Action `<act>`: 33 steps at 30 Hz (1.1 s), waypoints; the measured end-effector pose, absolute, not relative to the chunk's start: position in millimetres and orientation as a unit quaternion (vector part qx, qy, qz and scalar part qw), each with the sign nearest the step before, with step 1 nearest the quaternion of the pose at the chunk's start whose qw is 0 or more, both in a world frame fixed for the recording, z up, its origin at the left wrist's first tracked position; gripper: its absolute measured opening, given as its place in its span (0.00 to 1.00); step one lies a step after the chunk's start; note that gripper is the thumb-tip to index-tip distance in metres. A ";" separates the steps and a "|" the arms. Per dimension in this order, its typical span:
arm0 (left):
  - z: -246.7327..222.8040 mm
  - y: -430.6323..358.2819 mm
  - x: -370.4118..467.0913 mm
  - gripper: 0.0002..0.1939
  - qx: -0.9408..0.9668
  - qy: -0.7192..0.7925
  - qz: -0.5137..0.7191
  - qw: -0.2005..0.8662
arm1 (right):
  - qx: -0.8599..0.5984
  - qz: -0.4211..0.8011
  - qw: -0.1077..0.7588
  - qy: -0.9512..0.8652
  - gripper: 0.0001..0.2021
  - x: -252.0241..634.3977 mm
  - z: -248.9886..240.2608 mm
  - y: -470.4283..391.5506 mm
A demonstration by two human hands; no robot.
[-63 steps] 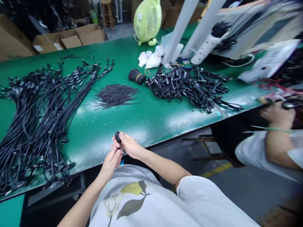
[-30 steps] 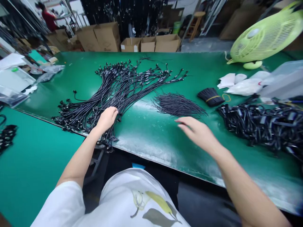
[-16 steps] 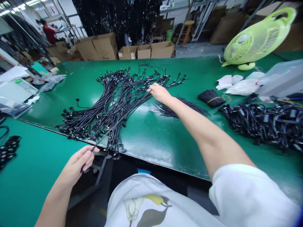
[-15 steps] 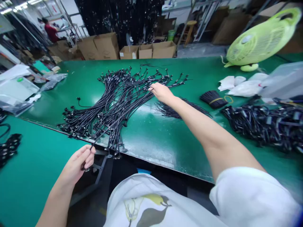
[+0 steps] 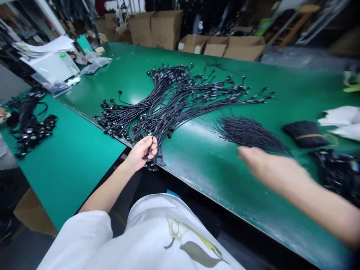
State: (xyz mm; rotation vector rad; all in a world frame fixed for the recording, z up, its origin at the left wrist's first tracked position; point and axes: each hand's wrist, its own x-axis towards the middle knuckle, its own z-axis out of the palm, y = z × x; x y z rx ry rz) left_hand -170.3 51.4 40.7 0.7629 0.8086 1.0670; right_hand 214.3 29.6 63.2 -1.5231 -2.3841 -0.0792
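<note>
Many black cables [image 5: 168, 101] with small connectors at both ends lie spread in a fanned pile across the green table [image 5: 202, 157]. At the near end of that pile, by the table edge, my left hand [image 5: 143, 152] is closed round a black cable. My right hand [image 5: 261, 161], smeared by motion, is over the table just in front of a loose heap of thin black strips [image 5: 247, 133]; whether it holds anything is hidden by the blur. Further right lies a bundle of black strips [image 5: 305, 134] with a yellow band round it.
More black cables [image 5: 33, 127] lie on the left table, where another person's hand [image 5: 3, 115] shows at the edge. Papers and a white box [image 5: 53, 67] stand back left. Cardboard boxes [image 5: 244, 47] line the far side. White packets [image 5: 343, 120] and dark cables [image 5: 340, 170] lie right.
The view has swung right. My right hand has left the far connectors of the pile and moved right and nearer, beside the thin strips. My left hand has come closer to the pile's near end.
</note>
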 end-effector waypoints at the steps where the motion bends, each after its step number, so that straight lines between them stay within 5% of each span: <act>1: 36.0 49.3 -154.2 0.09 0.410 0.365 0.456 0.701 | -0.501 -0.010 0.103 -0.859 0.13 195.7 58.6 9.4; 6: 28.5 23.8 -85.5 0.16 0.674 0.311 0.261 0.618 | -0.420 -0.014 0.051 -0.906 0.12 141.3 76.6 -19.6; 11: 46.5 22.3 -87.4 0.18 0.731 0.308 0.106 0.600 | -0.498 -0.058 0.092 -0.860 0.18 187.8 85.3 13.4; 14: 54.0 31.8 -111.5 0.16 0.677 0.289 0.052 0.675 | -0.504 -0.028 0.109 -0.856 0.18 216.5 70.3 26.0; 17: 55.7 38.8 -133.7 0.16 0.506 0.264 0.163 0.805 | -0.524 0.009 0.162 -0.836 0.17 231.7 52.1 28.1; 21: 58.2 44.6 -145.0 0.13 0.313 0.257 0.362 0.840 | -0.550 0.040 0.208 -0.808 0.18 236.4 36.4 23.2; 26: 56.2 46.3 -146.9 0.13 0.262 0.280 0.358 0.851 | -0.595 0.054 0.221 -0.771 0.18 243.0 32.3 24.5; 30: 54.1 45.7 -147.0 0.10 0.276 0.281 0.367 0.843 | -0.620 -0.011 0.135 -0.773 0.17 230.6 29.4 15.5; 33: 53.9 43.9 -129.9 0.16 0.343 0.286 0.420 0.790 | -0.539 -0.014 0.029 -0.842 0.12 189.1 28.5 -8.1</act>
